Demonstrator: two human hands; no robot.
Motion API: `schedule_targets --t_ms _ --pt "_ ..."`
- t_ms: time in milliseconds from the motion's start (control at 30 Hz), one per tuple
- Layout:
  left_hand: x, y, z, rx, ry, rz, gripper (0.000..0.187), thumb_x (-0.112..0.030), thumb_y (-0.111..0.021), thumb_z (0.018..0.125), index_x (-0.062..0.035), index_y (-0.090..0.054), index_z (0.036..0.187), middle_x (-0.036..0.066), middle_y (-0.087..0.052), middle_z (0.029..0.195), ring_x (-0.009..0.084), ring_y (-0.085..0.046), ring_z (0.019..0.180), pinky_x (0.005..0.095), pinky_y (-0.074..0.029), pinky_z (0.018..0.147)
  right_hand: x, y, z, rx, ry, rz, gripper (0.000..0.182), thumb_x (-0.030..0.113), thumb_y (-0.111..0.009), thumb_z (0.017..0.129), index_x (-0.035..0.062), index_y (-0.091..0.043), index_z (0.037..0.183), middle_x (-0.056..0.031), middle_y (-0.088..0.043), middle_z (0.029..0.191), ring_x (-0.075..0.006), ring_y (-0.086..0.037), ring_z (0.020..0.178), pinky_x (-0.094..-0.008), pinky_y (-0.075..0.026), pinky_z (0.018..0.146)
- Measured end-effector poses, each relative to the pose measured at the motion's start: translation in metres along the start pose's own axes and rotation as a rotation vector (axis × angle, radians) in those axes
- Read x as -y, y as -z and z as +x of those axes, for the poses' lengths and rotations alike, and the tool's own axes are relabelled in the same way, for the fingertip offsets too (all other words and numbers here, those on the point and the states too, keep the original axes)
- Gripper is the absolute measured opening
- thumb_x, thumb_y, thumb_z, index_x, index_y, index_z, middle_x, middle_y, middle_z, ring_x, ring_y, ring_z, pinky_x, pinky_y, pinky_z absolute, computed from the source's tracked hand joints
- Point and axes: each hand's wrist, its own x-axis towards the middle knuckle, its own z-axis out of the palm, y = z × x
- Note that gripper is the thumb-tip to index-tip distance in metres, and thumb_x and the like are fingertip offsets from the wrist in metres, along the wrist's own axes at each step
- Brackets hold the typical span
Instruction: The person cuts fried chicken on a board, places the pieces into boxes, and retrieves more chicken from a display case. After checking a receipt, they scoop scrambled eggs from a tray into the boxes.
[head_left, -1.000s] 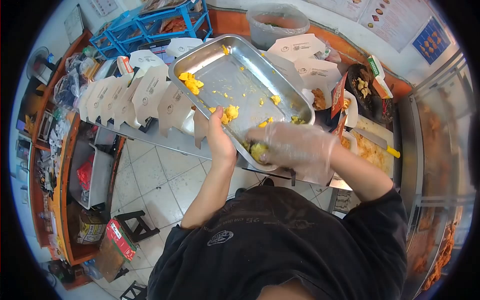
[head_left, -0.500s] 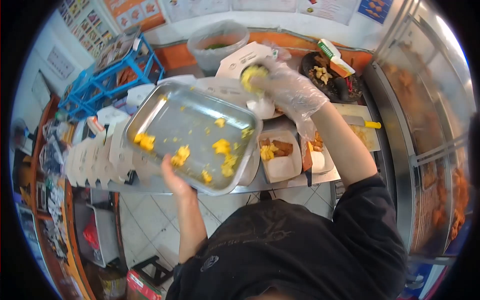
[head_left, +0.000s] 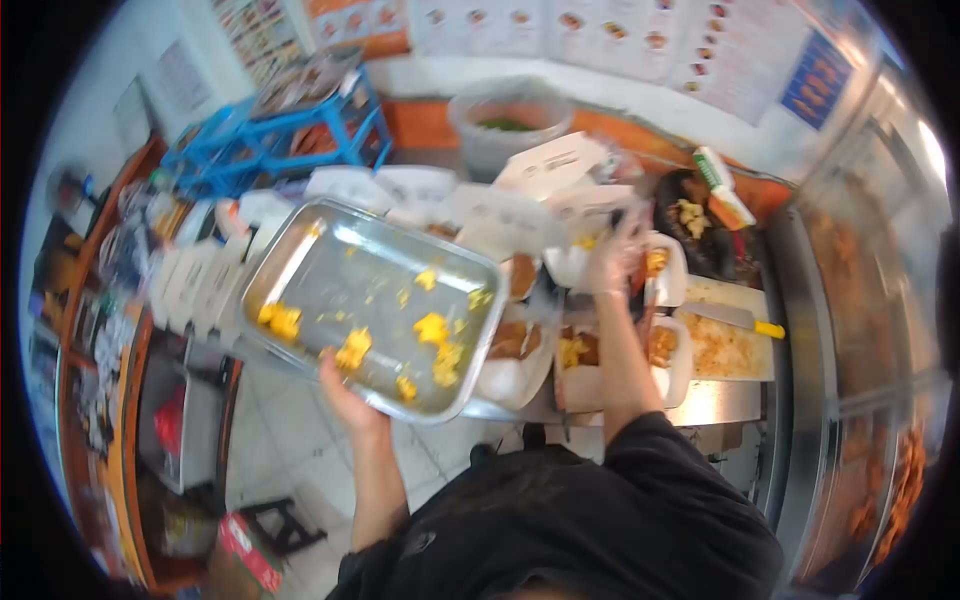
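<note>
My left hand (head_left: 345,398) grips the near edge of a rectangular metal tray (head_left: 375,260), its thumb over the rim. The tray is tilted, and a few clumps of yellow scrambled egg (head_left: 432,328) and small bits lie scattered in it. My right hand (head_left: 612,262), in a clear plastic glove, reaches over an open paper food box (head_left: 566,268) with some yellow egg inside. Its fingers are smeared by motion, and I cannot tell what they hold. Nearer my body, another box holds brown meat and egg (head_left: 573,350).
Right of the boxes, a yellow-handled knife (head_left: 735,318) lies on a cutting board (head_left: 715,350). Behind it stands a dark stone mortar (head_left: 690,235) with food. A clear tub (head_left: 510,120) and a blue rack (head_left: 290,140) stand at the back; a glass display case (head_left: 850,300) borders the right.
My right hand has moved from the back boxes, where it held egg in a dark-rimmed round container, down and right over another box. The tray stays in my left hand; the view has shifted.
</note>
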Motion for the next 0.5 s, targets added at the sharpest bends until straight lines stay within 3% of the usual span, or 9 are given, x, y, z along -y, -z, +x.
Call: schedule_targets --t_ms 67,167,233,300,400,467,500 --pt "0.001 0.004 -0.008 -0.112 -0.023 0.035 0.050 -0.036 -0.045 0.092 -0.0013 -0.045 0.128 0.011 -0.054 0.121 0.0240 -0.052 0.112 0.0371 -0.041 0.097 0.056 0.057 -0.010 -0.070 0.131 0.313 0.063 0.004 -0.062 0.080 0.0036 -0.035 0.138 -0.0236 -0.043 0.135 -0.0373 -0.044 0.123 -0.0400 -0.035 0.105" --pt "0.002 0.017 -0.010 -0.147 -0.046 0.063 0.049 -0.036 -0.045 0.092 -0.0013 -0.046 0.127 0.010 -0.055 0.119 0.0226 -0.053 0.110 0.0362 -0.042 0.095 0.143 0.130 -0.035 0.423 0.304 0.733 0.053 -0.005 -0.056 0.080 0.0048 -0.044 0.130 -0.0213 -0.053 0.120 -0.0352 -0.054 0.111 -0.0380 -0.041 0.097" --pt "0.007 0.036 -0.009 -0.012 -0.044 0.035 0.049 -0.024 -0.045 0.092 -0.0024 -0.034 0.135 0.010 -0.047 0.126 0.0209 -0.046 0.117 0.0352 -0.035 0.101 0.185 0.171 -0.055 0.712 0.787 0.537 0.052 -0.004 -0.057 0.080 0.0059 -0.044 0.130 -0.0218 -0.053 0.119 -0.0355 -0.055 0.107 -0.0405 -0.045 0.093" --pt "0.011 0.054 -0.014 0.029 -0.058 0.078 0.049 -0.024 -0.044 0.094 -0.0026 -0.032 0.137 0.010 -0.045 0.128 0.0204 -0.044 0.118 0.0348 -0.033 0.102 0.206 0.166 -0.086 0.780 0.922 0.600 0.050 0.002 -0.059 0.081 0.0062 -0.045 0.129 -0.0217 -0.052 0.116 -0.0376 -0.055 0.106 -0.0429 -0.047 0.091" --pt "0.000 0.057 -0.026 0.115 -0.077 0.134 0.049 -0.029 -0.040 0.098 -0.0027 -0.029 0.138 0.010 -0.042 0.130 0.0196 -0.041 0.121 0.0344 -0.032 0.103 0.237 0.165 -0.124 0.886 0.954 0.608 0.042 0.008 -0.060 0.079 0.0038 -0.051 0.120 -0.0198 -0.051 0.112 -0.0364 -0.054 0.106 -0.0424 -0.046 0.090" --pt "-0.010 0.062 -0.030 0.183 -0.081 0.197 0.053 -0.039 -0.033 0.102 -0.0026 -0.027 0.139 0.010 -0.042 0.131 0.0189 -0.040 0.122 0.0344 -0.031 0.103 0.241 0.169 -0.148 1.054 1.303 0.683 0.044 0.007 -0.062 0.079 0.0091 -0.051 0.122 -0.0184 -0.053 0.113 -0.0346 -0.057 0.103 -0.0418 -0.048 0.090" --pt "-0.016 0.066 -0.032 0.187 -0.081 0.196 0.053 -0.039 -0.033 0.102 -0.0026 -0.027 0.139 0.010 -0.042 0.131 0.0189 -0.040 0.122 0.0344 -0.031 0.103 0.241 0.175 -0.145 1.051 1.303 0.680 0.044 0.007 -0.062 0.079 0.0091 -0.051 0.122 -0.0184 -0.053 0.113 -0.0346 -0.057 0.103 -0.0418 -0.048 0.090"
